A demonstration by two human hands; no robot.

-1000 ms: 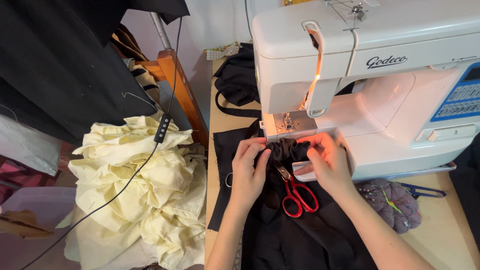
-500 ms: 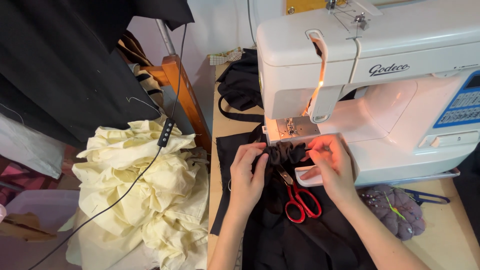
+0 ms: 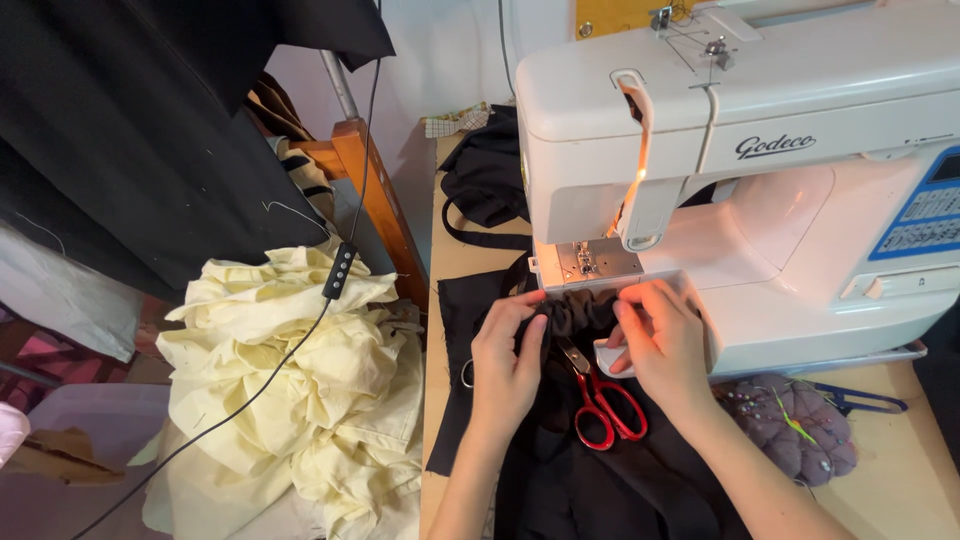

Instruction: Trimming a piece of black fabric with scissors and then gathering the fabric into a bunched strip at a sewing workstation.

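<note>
Left hand (image 3: 508, 362) and right hand (image 3: 660, 345) — fingers curled, pinching gathered black fabric (image 3: 575, 308) between them — hold it on the bed of the white sewing machine (image 3: 740, 180), just in front of the needle plate. Red-handled scissors (image 3: 600, 400) lie on the cloth between the wrists; a purple pincushion (image 3: 795, 425) sits to the right.

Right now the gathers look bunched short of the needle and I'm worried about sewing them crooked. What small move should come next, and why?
Probably ease the gathered black fabric a little forward under the metal presser foot. Both the left hand and the right hand pinch its ruffled edge just in front of the foot, so the gathers seem not yet beneath it. The red-handled scissors lie clear.
</note>
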